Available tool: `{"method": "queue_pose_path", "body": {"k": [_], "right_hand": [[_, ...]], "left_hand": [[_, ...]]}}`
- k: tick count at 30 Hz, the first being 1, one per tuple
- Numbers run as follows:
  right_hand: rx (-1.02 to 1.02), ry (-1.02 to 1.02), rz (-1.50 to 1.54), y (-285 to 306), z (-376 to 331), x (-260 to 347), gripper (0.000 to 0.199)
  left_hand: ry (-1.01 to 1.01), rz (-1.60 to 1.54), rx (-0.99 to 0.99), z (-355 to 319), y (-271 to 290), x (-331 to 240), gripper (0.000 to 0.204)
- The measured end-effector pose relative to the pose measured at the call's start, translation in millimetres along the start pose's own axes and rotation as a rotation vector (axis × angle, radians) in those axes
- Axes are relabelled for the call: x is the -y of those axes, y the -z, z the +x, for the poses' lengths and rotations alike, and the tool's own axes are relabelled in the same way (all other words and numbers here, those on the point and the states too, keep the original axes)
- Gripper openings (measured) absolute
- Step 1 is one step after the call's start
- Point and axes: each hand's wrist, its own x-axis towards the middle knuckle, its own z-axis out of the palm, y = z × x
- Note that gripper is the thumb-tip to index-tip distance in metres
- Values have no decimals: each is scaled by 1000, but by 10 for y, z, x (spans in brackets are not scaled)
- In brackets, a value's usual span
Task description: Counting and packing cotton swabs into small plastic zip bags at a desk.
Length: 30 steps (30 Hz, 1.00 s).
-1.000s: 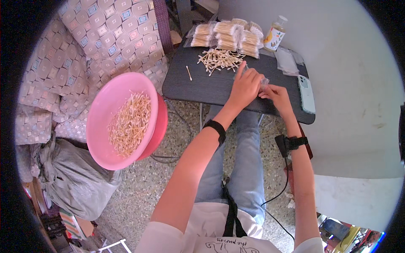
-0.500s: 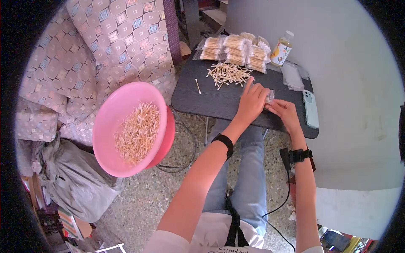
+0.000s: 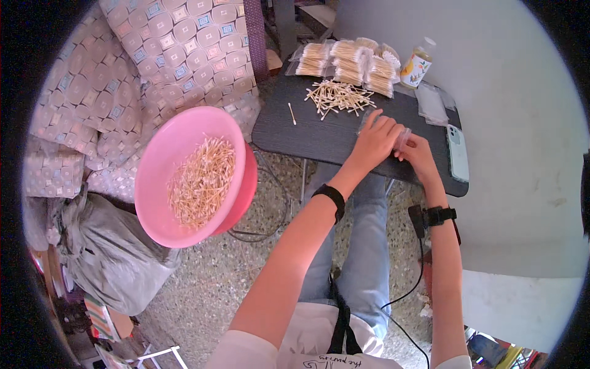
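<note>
left hand [image 3: 376, 136]: flat-ish, fingers curled down over a small clear plastic bag [image 3: 401, 136] on the dark table [image 3: 319, 132], upper centre-right of frame. Pressing it rather than pinching, as far as I can tell.
right hand [image 3: 416, 152]: just right of the left, touching it, fingertips closed on the bag's right end. Thumb hidden, so exact pinch unclear.
bag: thin film, see-through, mostly covered by both hands; contents not visible from here.
handling (judgement): bag is near weightless, floppy, a bit slick. Best taken at the open edge between thumb and forefinger, other hand pinning it to the table. Squeezing the middle would just crumple it.
loose cotton swabs [image 3: 339, 97]: scattered pile above the hands, upper centre, near but apart. One stray swab [image 3: 291, 114] lies alone to the left.
swabs, handling (judgement): light, thin wooden sticks, stiff but snappable; gather as an aligned bundle mid-shaft, not by the tips.
filled packets [image 3: 347, 60]: rows at the table's far edge, top centre.
empty bags [image 3: 430, 101]: clear stack, upper right, beside a small bottle [image 3: 416, 64].
phone [image 3: 457, 154]: right table edge (just beside the right hand).
pink basin [image 3: 184, 175]: left of centre, off the table, holds a heap more swabs.
</note>
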Motion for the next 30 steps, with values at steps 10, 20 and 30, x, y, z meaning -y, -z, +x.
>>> {"method": "queue_pose_path", "body": {"k": [10,20,30], "right_hand": [[-45,44,-14,-52,7,-17,10],[-144,325,-97,-129,-32,66,34],[-331,295,-218,31,15,-54,21]], "left_hand": [[-12,21,35,-7,22,17,24],[47,67,28,-18,25,26,27],[181,66,-96,42,51,31,33]]}}
